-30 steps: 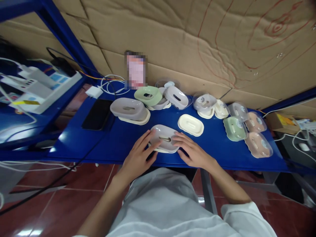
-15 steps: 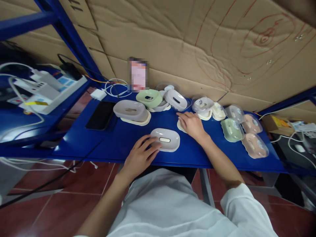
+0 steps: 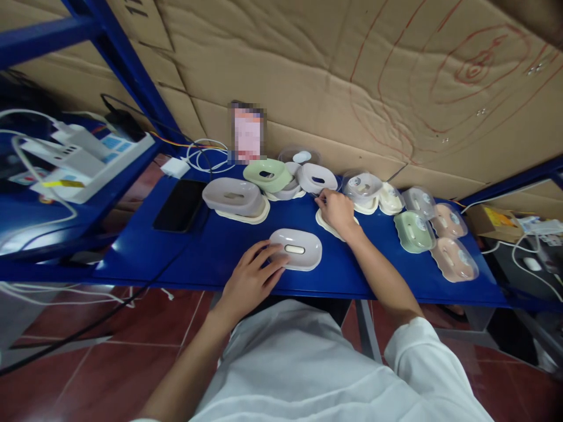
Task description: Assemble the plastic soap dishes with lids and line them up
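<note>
My left hand (image 3: 248,282) rests with spread fingers against the left end of a grey soap dish (image 3: 299,249) that lies near the front edge of the blue table (image 3: 220,246). My right hand (image 3: 335,209) reaches farther back, over a cream tray (image 3: 324,223), and its fingertips pinch the near edge of a grey soap-dish part (image 3: 317,177). Beside that part sit a green dish (image 3: 266,174) and a clear lid (image 3: 300,156).
A grey dish on a cream tray (image 3: 235,199) and a black phone (image 3: 180,205) lie at the left. Lidded green, pink and cream dishes (image 3: 433,228) cluster at the right. A cardboard wall (image 3: 352,76) backs the table. Cables and a white power strip (image 3: 83,155) fill the left shelf.
My right hand left the front grey dish, moved back over the cream tray, and now pinches the rear grey part, which has shifted. My left hand stayed at the front dish.
</note>
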{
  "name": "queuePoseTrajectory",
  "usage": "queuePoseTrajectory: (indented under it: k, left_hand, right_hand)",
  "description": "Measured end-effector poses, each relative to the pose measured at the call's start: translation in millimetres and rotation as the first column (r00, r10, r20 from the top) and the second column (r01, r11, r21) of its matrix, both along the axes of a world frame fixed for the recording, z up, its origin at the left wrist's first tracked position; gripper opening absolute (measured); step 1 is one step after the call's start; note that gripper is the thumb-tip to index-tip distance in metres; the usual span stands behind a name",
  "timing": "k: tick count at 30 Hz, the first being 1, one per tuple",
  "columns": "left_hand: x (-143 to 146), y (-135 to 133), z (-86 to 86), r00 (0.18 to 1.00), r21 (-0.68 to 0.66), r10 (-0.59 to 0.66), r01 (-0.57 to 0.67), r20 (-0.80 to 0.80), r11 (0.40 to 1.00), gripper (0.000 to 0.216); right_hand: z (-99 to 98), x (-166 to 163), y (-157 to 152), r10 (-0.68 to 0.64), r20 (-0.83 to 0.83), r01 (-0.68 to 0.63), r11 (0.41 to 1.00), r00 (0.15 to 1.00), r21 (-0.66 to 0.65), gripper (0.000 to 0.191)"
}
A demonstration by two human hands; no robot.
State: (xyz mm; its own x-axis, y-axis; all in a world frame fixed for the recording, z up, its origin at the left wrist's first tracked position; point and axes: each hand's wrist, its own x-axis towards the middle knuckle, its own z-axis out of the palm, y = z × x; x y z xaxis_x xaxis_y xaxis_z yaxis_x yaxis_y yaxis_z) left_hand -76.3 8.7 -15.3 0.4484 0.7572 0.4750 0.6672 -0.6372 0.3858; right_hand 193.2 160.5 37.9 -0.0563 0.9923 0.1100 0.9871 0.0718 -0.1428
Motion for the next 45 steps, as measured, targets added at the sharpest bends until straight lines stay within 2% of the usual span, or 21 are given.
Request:
queuePoseTrajectory:
  k: [2, 4, 7, 9, 11, 12, 13, 14, 15, 17, 19, 20, 22, 24, 27, 32, 36, 39, 40, 42, 45]
  left_hand:
    - [-0.2, -0.2, 0.1, 1.0, -0.005, -0.002, 0.002, -0.001, 1.0, 0.027]
    - [-0.4, -0.3, 0.3, 1.0, -0.012, -0.007, 0.007, 0.002, 1.0, 0.028]
    - [-0.5, -0.4, -0.1, 1.0, -0.021, -0.006, 0.007, 0.018, 1.0, 0.031]
    - [-0.2, -0.4, -0.8, 1.0, -0.028, -0.001, 0.002, 0.027, 1.0, 0.034]
    - [0.1, -0.4, -1.3, 1.0, -0.033, 0.003, -0.002, 0.03, 0.999, 0.037]
    - [0.3, -0.4, -1.5, 1.0, -0.034, 0.003, -0.002, 0.03, 0.999, 0.036]
    - [0.4, -0.4, -1.6, 1.0, -0.033, 0.003, -0.002, 0.029, 0.999, 0.036]
    - [0.4, -0.3, -1.6, 1.0, -0.027, 0.003, -0.002, 0.029, 1.0, 0.035]
    - [0.4, -0.3, -1.6, 1.0, -0.02, 0.003, -0.002, 0.03, 1.0, 0.034]
    - [0.3, -0.3, -1.6, 1.0, -0.004, -0.001, 0.001, 0.028, 1.0, 0.033]
    - [0.4, -0.4, -1.6, 1.0, 0.009, -0.003, 0.003, 0.026, 1.0, 0.035]
    - [0.4, -0.6, -1.7, 1.0, 0.014, 0.0, 0.0, 0.027, 1.0, 0.037]
    - [0.5, -1.2, -1.9, 0.999, 0.018, 0.017, -0.018, 0.046, 1.0, 0.043]
    - [0.1, -1.8, -2.4, 0.995, -0.01, 0.033, -0.032, 0.098, 0.999, 0.051]
    - [-1.4, -2.0, -3.7, 0.982, -0.095, 0.039, -0.021, 0.183, 0.995, 0.064]
    - [-3.9, 0.2, -5.8, 0.981, -0.153, 0.063, -0.035, 0.182, 0.988, 0.072]
    - [-3.8, 1.5, -4.3, 0.979, -0.202, 0.056, -0.016, 0.196, 0.979, 0.071]
    - [-3.6, 1.2, -4.0, 0.984, -0.227, 0.039, 0.002, 0.174, 0.974, 0.06]
    - [-3.6, 0.9, -4.5, 0.985, -0.219, 0.041, -0.003, 0.168, 0.976, 0.053]
    - [-3.8, 0.1, -6.1, 0.982, -0.198, 0.06, -0.024, 0.178, 0.98, 0.042]
    - [-4.9, -0.5, -7.6, 0.973, -0.193, 0.087, -0.045, 0.216, 0.98, 0.046]
  right_hand:
    - [6.8, 14.4, -0.1, 0.076, -0.239, -0.065, 0.996, 0.968, 0.055, 0.022]
    - [14.6, 29.0, -5.5, 0.119, -0.508, -0.064, 0.99, 0.853, 0.124, 0.032]
    - [22.4, 43.4, -27.4, 0.084, -0.824, 0.015, 0.994, 0.56, 0.112, 0.047]
    - [21.4, 46.4, -51.6, 0.029, -0.934, 0.022, 0.999, 0.356, 0.039, 0.05]
    - [14.6, 46.8, -80.5, -0.054, -0.971, -0.009, 0.998, 0.234, -0.058, 0.051]
    - [9.6, 47.2, -95.4, -0.102, -0.968, -0.029, 0.993, 0.228, -0.112, 0.051]
    - [4.0, 48.1, -109.5, -0.14, -0.952, -0.043, 0.987, 0.272, -0.157, 0.051]
    - [-1.7, 49.6, -122.4, -0.158, -0.917, -0.032, 0.983, 0.367, -0.182, 0.052]
    - [-7.1, 51.6, -133.5, -0.156, -0.851, 0.02, 0.985, 0.501, -0.169, 0.055]
    - [-15.0, 55.6, -148.9, -0.132, -0.627, 0.167, 0.986, 0.767, -0.003, 0.059]
    - [-18.2, 56.2, -155.5, -0.072, -0.406, 0.171, 0.962, 0.911, 0.212, 0.057]
    - [-18.0, 54.4, -156.2, -0.001, -0.334, 0.095, 0.96, 0.943, 0.265, 0.054]
    - [-15.6, 46.1, -154.9, 0.222, -0.262, -0.159, 0.958, 0.939, 0.24, 0.053]
    - [-12.4, 32.4, -152.7, 0.412, -0.249, -0.381, 0.91, 0.876, 0.165, 0.058]
    - [-9.3, 8.6, -150.3, 0.546, -0.272, -0.536, 0.836, 0.792, 0.116, 0.058]
    - [-4.5, -7.2, -142.7, 0.617, -0.295, -0.614, 0.781, 0.73, 0.114, 0.075]
    - [7.3, 12.3, -135.2, 0.651, -0.32, -0.658, 0.746, 0.688, 0.102, 0.048]
    - [12.9, 22.0, -133.8, 0.623, -0.333, -0.625, 0.772, 0.708, 0.115, 0.043]
    - [12.2, 21.2, -134.3, 0.615, -0.339, -0.62, 0.777, 0.712, 0.106, 0.044]
    - [6.4, 14.4, -136.5, 0.618, -0.322, -0.625, 0.775, 0.717, 0.096, 0.057]
    - [-7.7, 1.0, -140.5, 0.655, -0.235, -0.647, 0.753, 0.719, 0.119, 0.065]
